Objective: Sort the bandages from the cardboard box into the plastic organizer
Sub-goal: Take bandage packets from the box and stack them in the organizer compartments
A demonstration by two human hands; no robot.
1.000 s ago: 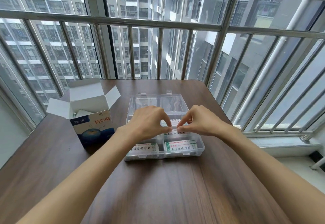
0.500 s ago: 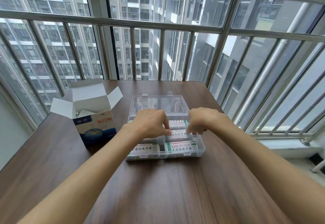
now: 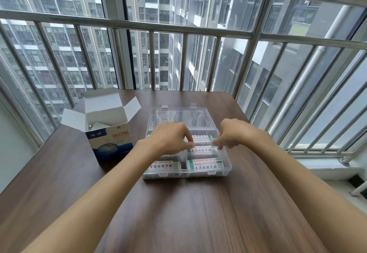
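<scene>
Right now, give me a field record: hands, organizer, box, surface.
left hand: fingers curled, pinching middle-right bandage stack
right hand: fingertips on the same stack's other end
organizer: clear, lid open; bandage stacks in four visible compartments
cardboard box: flaps open, left of organizer, apart from it
table: dark wood

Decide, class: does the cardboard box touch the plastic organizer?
Apart. The head view shows bare table between the box and the organizer.

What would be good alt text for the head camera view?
Both hands, left hand and right hand, press a bandage stack into a clear plastic organizer on a wooden table, beside an open cardboard box.
</scene>
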